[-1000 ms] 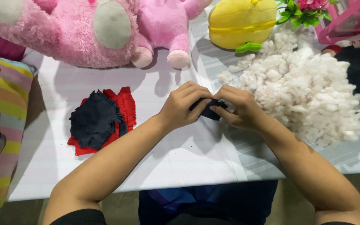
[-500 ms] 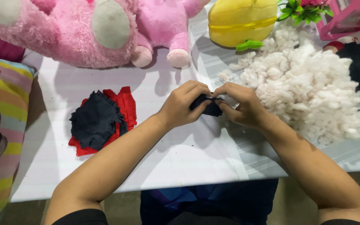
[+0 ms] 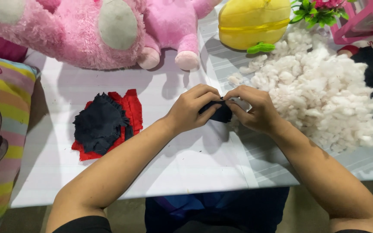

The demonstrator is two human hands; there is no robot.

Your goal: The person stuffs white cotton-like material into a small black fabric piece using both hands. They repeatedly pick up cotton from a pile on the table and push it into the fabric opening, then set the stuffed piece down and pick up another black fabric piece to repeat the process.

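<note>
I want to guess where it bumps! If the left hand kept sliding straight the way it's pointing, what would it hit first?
The left hand points right, across the table. First it would meet the dark cloth both hands pinch, then straight away the right hand. The white stuffing lies beyond that.

The bench is white, its right part covered in a pale sheet with fine grey stripes. Light falls from the far side, casting soft shadows toward the near edge. Below the near edge, a dull brown floor shows. A pink rack stands at far right.
</note>
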